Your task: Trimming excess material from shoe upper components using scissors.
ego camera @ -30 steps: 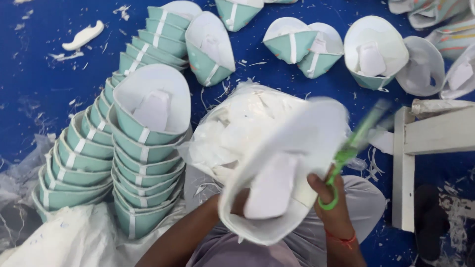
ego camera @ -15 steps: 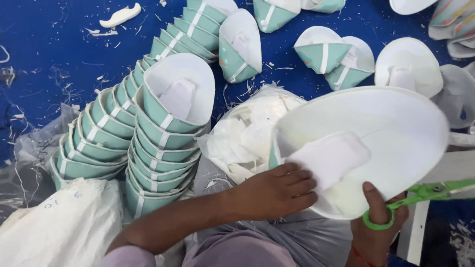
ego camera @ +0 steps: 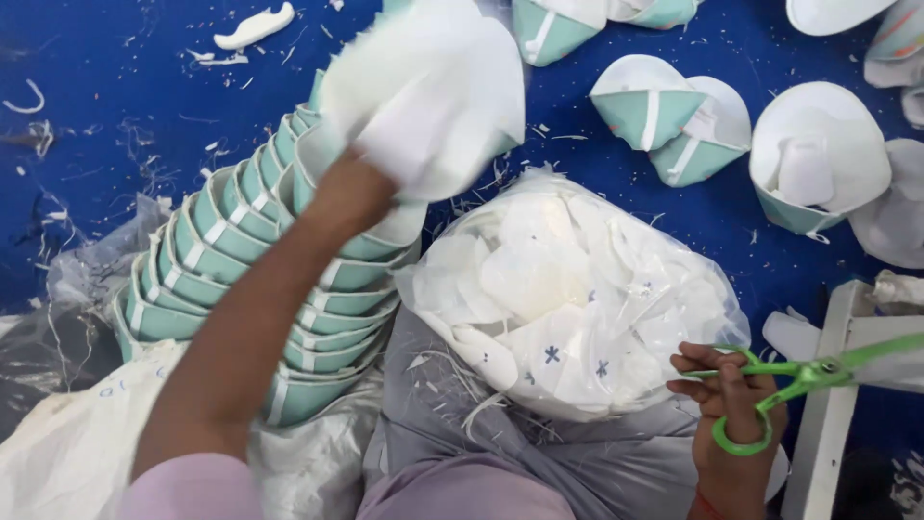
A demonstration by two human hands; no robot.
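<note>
Raised white cup (ego camera: 433, 91), clear bag (ego camera: 568, 299) uncovered.

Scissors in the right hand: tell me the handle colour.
Bright green handles on the scissors, seen in the head view.

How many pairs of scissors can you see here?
1: the green scissors in the right hand, low at the right beside the clear bag. More may be hidden.
</note>
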